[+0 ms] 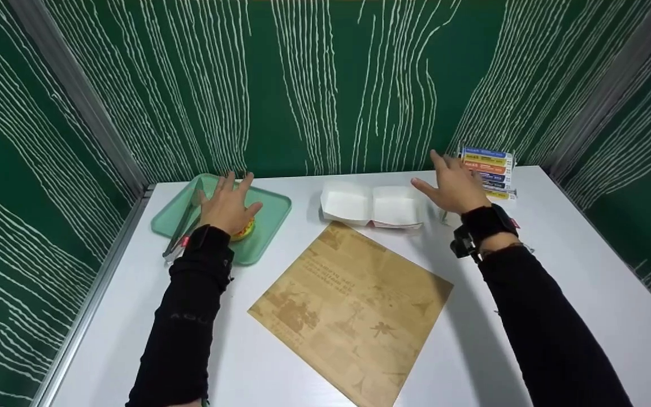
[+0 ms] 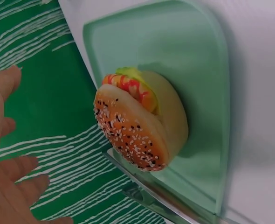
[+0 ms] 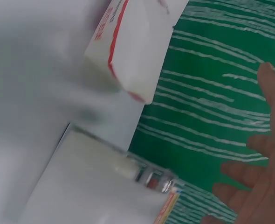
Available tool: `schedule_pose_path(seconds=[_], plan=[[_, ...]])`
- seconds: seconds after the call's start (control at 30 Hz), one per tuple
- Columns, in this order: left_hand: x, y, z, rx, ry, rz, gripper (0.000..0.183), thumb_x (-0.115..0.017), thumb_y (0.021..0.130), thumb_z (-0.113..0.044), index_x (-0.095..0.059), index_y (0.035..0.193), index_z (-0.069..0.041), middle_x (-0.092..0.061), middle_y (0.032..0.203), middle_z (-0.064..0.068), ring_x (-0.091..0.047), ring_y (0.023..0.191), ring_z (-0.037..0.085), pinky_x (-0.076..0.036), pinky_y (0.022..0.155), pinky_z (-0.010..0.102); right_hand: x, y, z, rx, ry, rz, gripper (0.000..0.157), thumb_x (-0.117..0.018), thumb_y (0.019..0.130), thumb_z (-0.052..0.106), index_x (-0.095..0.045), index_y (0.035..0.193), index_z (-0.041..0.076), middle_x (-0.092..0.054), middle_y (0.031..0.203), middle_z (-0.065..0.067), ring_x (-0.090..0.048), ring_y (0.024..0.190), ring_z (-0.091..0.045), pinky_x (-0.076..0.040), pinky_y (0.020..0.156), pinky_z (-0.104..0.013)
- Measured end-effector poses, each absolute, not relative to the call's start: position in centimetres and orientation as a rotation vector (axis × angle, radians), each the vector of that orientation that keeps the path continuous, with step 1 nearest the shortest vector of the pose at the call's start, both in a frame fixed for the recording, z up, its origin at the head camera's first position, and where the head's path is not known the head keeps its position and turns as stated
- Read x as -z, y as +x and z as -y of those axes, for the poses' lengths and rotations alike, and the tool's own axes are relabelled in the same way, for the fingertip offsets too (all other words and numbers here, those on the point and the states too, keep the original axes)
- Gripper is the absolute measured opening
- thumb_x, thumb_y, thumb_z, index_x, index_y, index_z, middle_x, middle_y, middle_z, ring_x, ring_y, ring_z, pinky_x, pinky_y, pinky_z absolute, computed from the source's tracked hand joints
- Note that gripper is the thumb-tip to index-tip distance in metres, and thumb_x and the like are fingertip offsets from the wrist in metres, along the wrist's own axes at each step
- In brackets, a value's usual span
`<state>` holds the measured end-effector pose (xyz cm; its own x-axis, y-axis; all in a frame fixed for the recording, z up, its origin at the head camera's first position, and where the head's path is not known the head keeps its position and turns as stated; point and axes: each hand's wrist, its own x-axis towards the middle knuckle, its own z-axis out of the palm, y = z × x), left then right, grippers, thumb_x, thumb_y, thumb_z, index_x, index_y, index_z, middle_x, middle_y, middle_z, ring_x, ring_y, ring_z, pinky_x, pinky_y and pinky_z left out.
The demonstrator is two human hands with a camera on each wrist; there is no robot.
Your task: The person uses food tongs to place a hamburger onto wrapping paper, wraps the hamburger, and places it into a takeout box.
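My left hand (image 1: 226, 209) hovers with fingers spread over a mint-green tray (image 1: 272, 212). On that tray sits a burger (image 2: 133, 121) with a sesame-topped bun, filling showing at one side; in the head view the hand hides most of it. Metal tongs (image 1: 181, 229) lie along the tray's left side. My right hand (image 1: 455, 183), also spread and holding nothing, is raised at the back right, overlapping a pack of coloured strips (image 1: 486, 161). To its left stands an open white takeaway box (image 1: 347, 204) with two halves.
A brown printed sheet of paper (image 1: 354, 311) lies turned at an angle on the white table (image 1: 150, 316), in front of the takeaway box. Green walls with white wavy lines (image 1: 303, 85) rise behind the table and along both sides.
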<state>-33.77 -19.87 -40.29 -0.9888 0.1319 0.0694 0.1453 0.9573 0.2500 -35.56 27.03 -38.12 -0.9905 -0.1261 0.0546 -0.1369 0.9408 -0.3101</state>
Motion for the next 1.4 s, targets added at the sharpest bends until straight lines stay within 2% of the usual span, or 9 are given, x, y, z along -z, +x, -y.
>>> schedule_pose_path(seconds=[0.27,0.47,0.7,0.87,0.97,1.13,1.23,1.3,1.4], plan=[[40.9,-33.4,17.8,0.342,-0.412,2.973,0.058,-0.066,0.107,-0.032,-0.052,0.159,-0.010,-0.048,0.163,0.026,-0.050,0.149,0.046,-0.042,0.117,0.072,37.6,-33.7,-24.6,-0.403,0.379,2.935,0.084,-0.064,0.107,0.041,-0.027,0.167,-0.003,-0.049,0.155,-0.039,-0.051,0.141,-0.058,-0.040,0.116,-0.073],[41.7,-32.6,15.6,0.275,-0.629,2.885,0.038,-0.074,0.103,-0.025,-0.071,0.135,-0.006,-0.072,0.135,0.020,-0.070,0.123,0.041,-0.061,0.097,0.057,38.2,-31.1,-22.9,-0.316,0.492,2.817,0.062,-0.070,0.103,0.036,-0.058,0.150,-0.004,-0.070,0.130,-0.035,-0.073,0.100,-0.051,-0.060,0.081,-0.064],[43.6,-31.9,12.3,0.192,-0.923,2.896,0.034,-0.074,0.102,-0.025,-0.072,0.130,-0.006,-0.073,0.123,0.017,-0.072,0.111,0.037,-0.062,0.088,0.054,39.8,-25.1,-20.8,-0.374,0.556,2.947,0.034,-0.077,0.099,0.031,-0.077,0.111,-0.001,-0.077,0.087,-0.019,-0.068,0.062,-0.028,-0.061,0.059,-0.046],[45.2,-31.2,10.6,0.215,-1.042,2.860,0.030,-0.070,0.104,-0.021,-0.072,0.129,-0.004,-0.072,0.129,0.018,-0.072,0.113,0.039,-0.062,0.090,0.055,41.7,-20.6,-19.1,-0.288,0.526,3.066,0.039,-0.082,0.094,0.041,-0.066,0.078,0.009,-0.062,0.066,-0.005,-0.057,0.057,-0.023,-0.055,0.053,-0.044],[46.0,-30.9,10.0,0.230,-1.074,2.875,0.036,-0.068,0.105,-0.022,-0.069,0.137,-0.006,-0.068,0.143,0.018,-0.070,0.124,0.039,-0.061,0.096,0.056,43.3,-18.8,-18.6,-0.239,0.537,3.069,0.047,-0.083,0.091,0.048,-0.064,0.079,0.007,-0.063,0.069,-0.008,-0.062,0.061,-0.028,-0.057,0.055,-0.049],[47.1,-30.6,9.6,0.202,-1.148,2.925,0.049,-0.074,0.102,-0.032,-0.065,0.144,-0.009,-0.057,0.159,0.017,-0.063,0.139,0.036,-0.057,0.108,0.053,45.7,-17.5,-18.4,-0.227,0.554,3.028,0.062,-0.086,0.087,0.051,-0.068,0.093,-0.008,-0.067,0.074,-0.020,-0.070,0.069,-0.037,-0.061,0.061,-0.054],[47.8,-30.5,9.6,0.158,-1.186,2.940,0.049,-0.074,0.102,-0.035,-0.066,0.144,-0.010,-0.058,0.158,0.016,-0.062,0.140,0.035,-0.057,0.108,0.051,46.7,-17.3,-18.5,-0.270,0.544,3.028,0.055,-0.089,0.084,0.051,-0.066,0.073,0.002,-0.063,0.067,-0.010,-0.064,0.062,-0.027,-0.059,0.057,-0.050],[48.1,-30.5,9.6,0.131,-1.207,2.946,0.049,-0.073,0.103,-0.036,-0.066,0.144,-0.011,-0.059,0.157,0.015,-0.064,0.138,0.034,-0.058,0.108,0.051,47.2,-17.3,-18.7,-0.289,0.547,3.025,0.058,-0.090,0.082,0.051,-0.051,0.058,0.014,-0.054,0.062,0.000,-0.053,0.056,-0.018,-0.055,0.051,-0.046],[48.3,-30.2,9.6,0.134,-1.227,2.953,0.045,-0.071,0.104,-0.036,-0.068,0.141,-0.011,-0.062,0.154,0.015,-0.066,0.134,0.035,-0.059,0.105,0.052,47.8,-17.3,-19.0,-0.285,0.553,3.005,0.064,-0.092,0.078,0.051,-0.041,0.055,0.020,-0.046,0.059,0.005,-0.044,0.055,-0.015,-0.051,0.047,-0.044]])
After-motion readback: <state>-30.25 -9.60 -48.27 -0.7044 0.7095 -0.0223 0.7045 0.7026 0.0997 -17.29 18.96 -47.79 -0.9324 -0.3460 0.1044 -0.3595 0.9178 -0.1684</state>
